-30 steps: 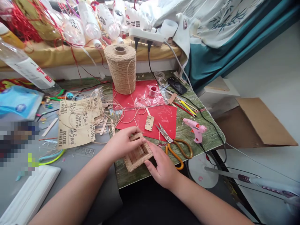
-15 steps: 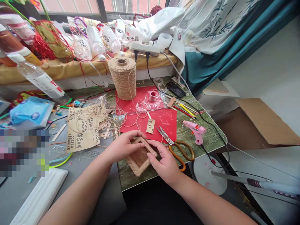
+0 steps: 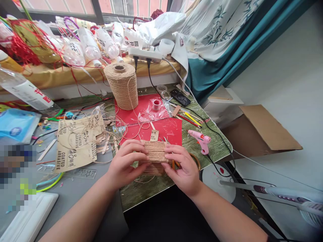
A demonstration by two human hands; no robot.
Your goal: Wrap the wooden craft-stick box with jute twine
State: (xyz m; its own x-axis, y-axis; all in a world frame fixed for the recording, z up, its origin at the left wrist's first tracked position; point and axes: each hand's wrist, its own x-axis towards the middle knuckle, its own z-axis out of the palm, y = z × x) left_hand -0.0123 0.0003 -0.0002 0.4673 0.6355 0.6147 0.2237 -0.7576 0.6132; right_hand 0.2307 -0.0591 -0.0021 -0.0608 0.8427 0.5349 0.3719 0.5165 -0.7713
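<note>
Both hands hold a small twine-wrapped wooden box (image 3: 155, 158) lifted just above the green table (image 3: 217, 148), tipped so a wrapped side faces me. My left hand (image 3: 126, 163) grips its left end with fingers curled. My right hand (image 3: 183, 166) grips its right end the same way. A loose strand of twine hangs under the box. The orange-handled scissors (image 3: 194, 160) lie right behind my right hand, mostly hidden.
A big spool of jute twine (image 3: 122, 85) stands on red paper (image 3: 166, 126). A pink glue gun (image 3: 200, 139) lies to the right, its cord running off the table edge. Sandpaper sheets (image 3: 75, 146), wooden sticks, pencils (image 3: 190, 119), and plastic bottles (image 3: 85, 45) lie around.
The box lay flat on the table with its opening up; both hands have lifted it and turned it on edge. The view shifted slightly right.
</note>
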